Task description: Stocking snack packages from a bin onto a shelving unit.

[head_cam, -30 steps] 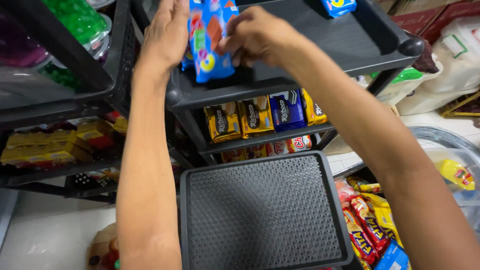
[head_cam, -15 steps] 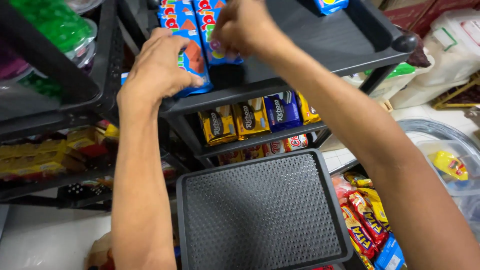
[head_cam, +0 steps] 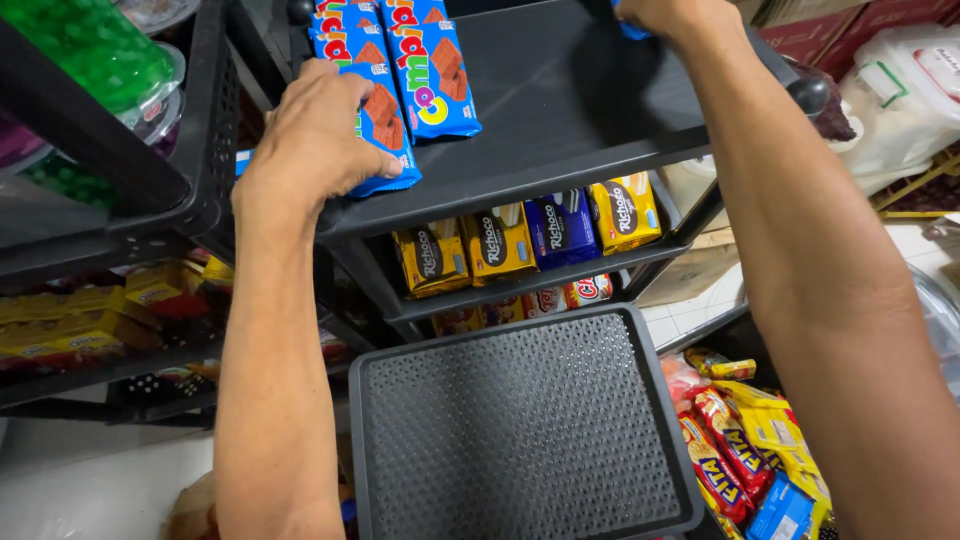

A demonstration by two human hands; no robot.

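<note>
Two blue wafer packs lie side by side on the dark grey top shelf [head_cam: 560,130] of a plastic rack. My left hand [head_cam: 310,140] rests on the left pack [head_cam: 378,105], fingers curled over its near end at the shelf's front edge. The right pack [head_cam: 432,70] lies free beside it. My right hand [head_cam: 668,14] reaches to the back of the same shelf, mostly cut off by the top of the view, its fingers closed on a small blue packet [head_cam: 626,27] of which only a corner shows.
On the shelf below stands a row of yellow and blue wafer packs [head_cam: 520,240]. A perforated grey shelf tray [head_cam: 520,430] sits lowest. Loose snack packets [head_cam: 745,455] lie at bottom right. A second rack at left holds green jelly cups [head_cam: 85,50] and yellow boxes [head_cam: 80,320].
Both blue packs now lie flat on the top shelf. My left hand has slid down onto the left pack. My right hand has left the packs and moved right to the small blue packet.
</note>
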